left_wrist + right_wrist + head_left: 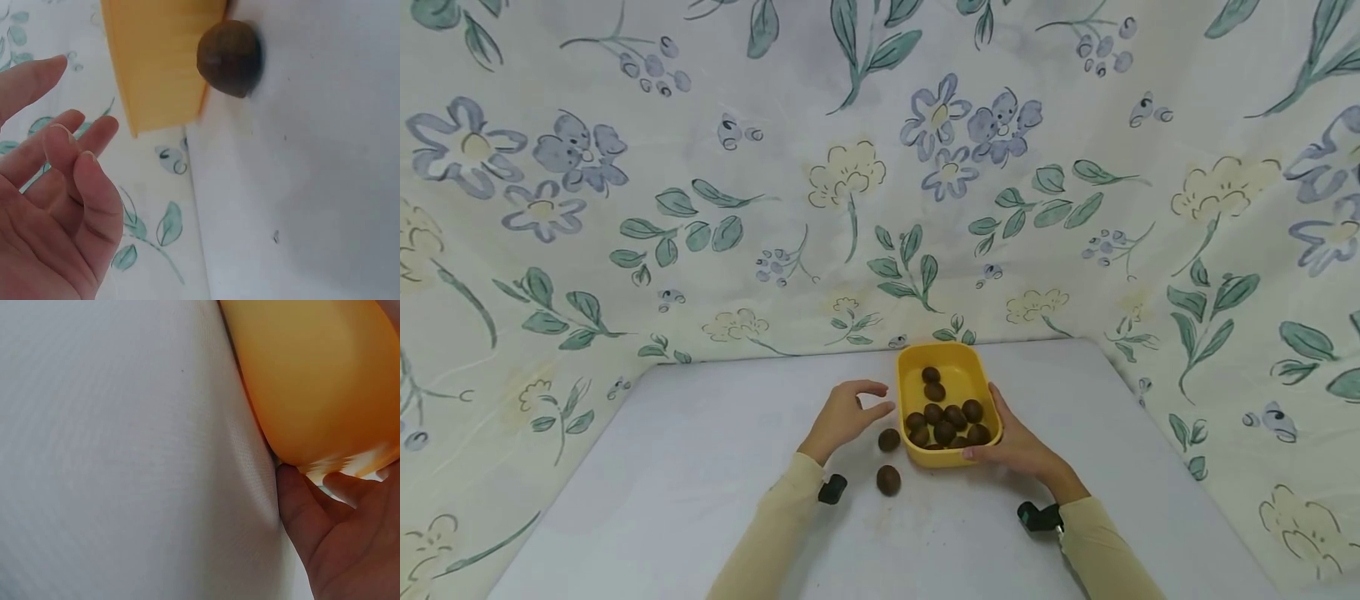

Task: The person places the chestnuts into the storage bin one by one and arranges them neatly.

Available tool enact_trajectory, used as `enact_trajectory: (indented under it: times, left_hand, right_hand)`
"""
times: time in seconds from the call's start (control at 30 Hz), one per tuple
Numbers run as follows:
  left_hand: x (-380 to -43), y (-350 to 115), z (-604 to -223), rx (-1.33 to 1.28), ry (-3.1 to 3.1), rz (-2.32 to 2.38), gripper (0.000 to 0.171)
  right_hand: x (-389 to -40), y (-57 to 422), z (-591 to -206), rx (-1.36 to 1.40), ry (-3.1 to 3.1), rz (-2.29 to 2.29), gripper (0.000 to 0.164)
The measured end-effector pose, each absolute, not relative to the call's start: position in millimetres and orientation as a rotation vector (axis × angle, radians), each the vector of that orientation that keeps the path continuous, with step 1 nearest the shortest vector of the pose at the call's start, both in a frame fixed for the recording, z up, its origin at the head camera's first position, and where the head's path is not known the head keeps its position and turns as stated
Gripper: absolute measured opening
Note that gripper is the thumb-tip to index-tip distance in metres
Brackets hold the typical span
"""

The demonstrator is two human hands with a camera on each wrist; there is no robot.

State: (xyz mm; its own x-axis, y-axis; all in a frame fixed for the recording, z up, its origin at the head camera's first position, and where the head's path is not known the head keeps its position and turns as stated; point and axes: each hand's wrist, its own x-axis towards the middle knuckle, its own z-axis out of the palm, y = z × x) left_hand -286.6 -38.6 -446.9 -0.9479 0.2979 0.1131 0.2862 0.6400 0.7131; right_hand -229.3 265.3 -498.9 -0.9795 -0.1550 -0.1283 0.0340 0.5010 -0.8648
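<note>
A yellow plastic container (961,382) stands on the white table, holding several round brown nut-like balls (944,432), most of them gathered at its near end. My right hand (1018,446) grips its near right corner, thumb along the front and fingers on the side; the right wrist view shows fingertips at its lower edge. Left of the container, my left hand (842,417) hovers with fingers loosely bent and nothing between them. Two loose brown balls lie below it, one (889,440) close to the container's wall and another (888,480) nearer to me.
The white tabletop (715,467) extends to both sides. A flowered cloth (790,208) hangs behind the table's far edge and along the sides. Small dark wrist cameras (832,489) sit at both sleeves.
</note>
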Motion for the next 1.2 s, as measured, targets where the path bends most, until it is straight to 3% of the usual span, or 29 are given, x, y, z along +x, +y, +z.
enact_trajectory:
  times: [0.67,1.2]
  left_hand:
    - [-266,-64,-475,0.409,2.774,1.077,0.038]
    - [-266,-41,-482,0.351,2.837,0.972,0.047]
  right_hand:
    - [-222,259,-503,-0.067,2.569,-1.468,0.139]
    - [-231,267,-504,-0.115,2.557,-1.474,0.138]
